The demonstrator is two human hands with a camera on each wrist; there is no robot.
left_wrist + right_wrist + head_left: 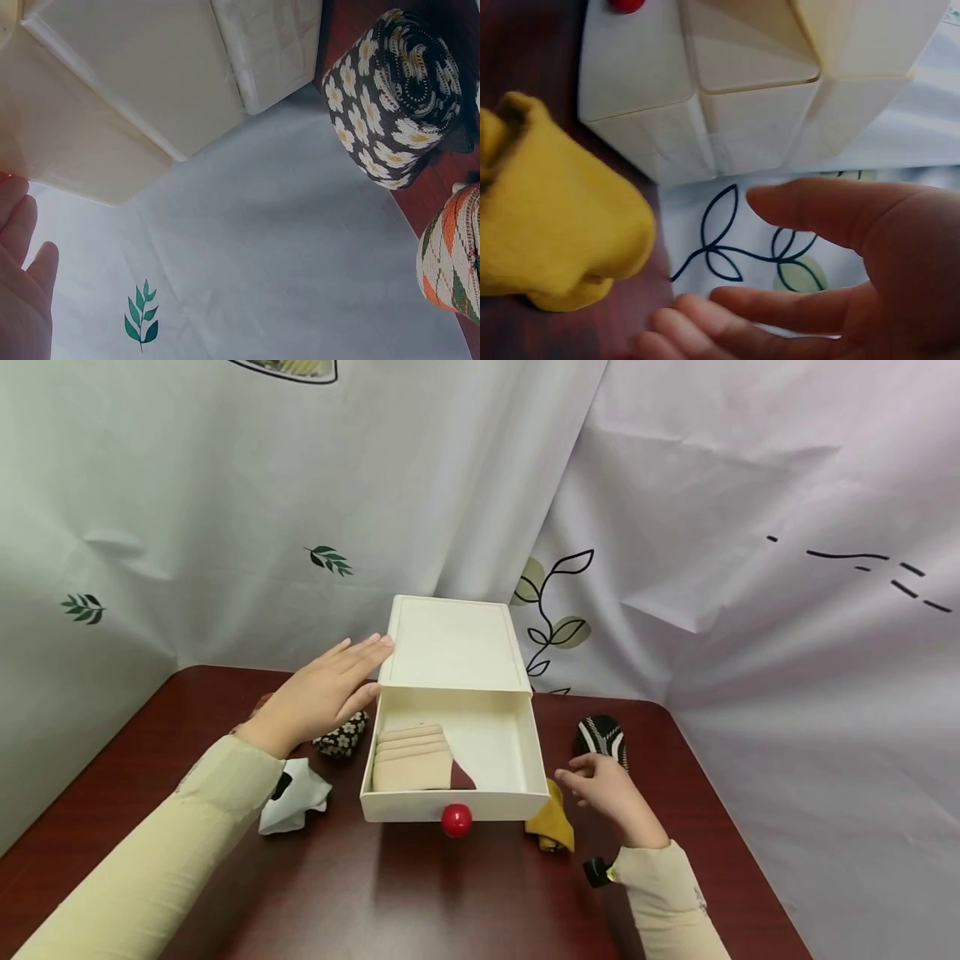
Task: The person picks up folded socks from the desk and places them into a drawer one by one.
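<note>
A white drawer box (459, 643) stands on the table with its drawer (498, 735) pulled out. In the drawer's left part lie folded beige socks (412, 768) with a maroon patch. My left hand (318, 693) rests its straight fingers against the box's upper left edge. My right hand (603, 787) hovers right of the drawer, fingers loosely bent and holding nothing. Close to it are a yellow rolled sock (552, 822), also large in the right wrist view, and a black-and-white patterned bundle (600, 737), partly behind the hand.
A red ball knob (456, 820) sticks out from the drawer front. Left of the box lie a black daisy-patterned rolled sock (375, 105), an orange-and-green patterned roll (454, 255) and a white cloth item (296, 797). A pale printed curtain (300, 485) hangs behind the dark red table (337, 893).
</note>
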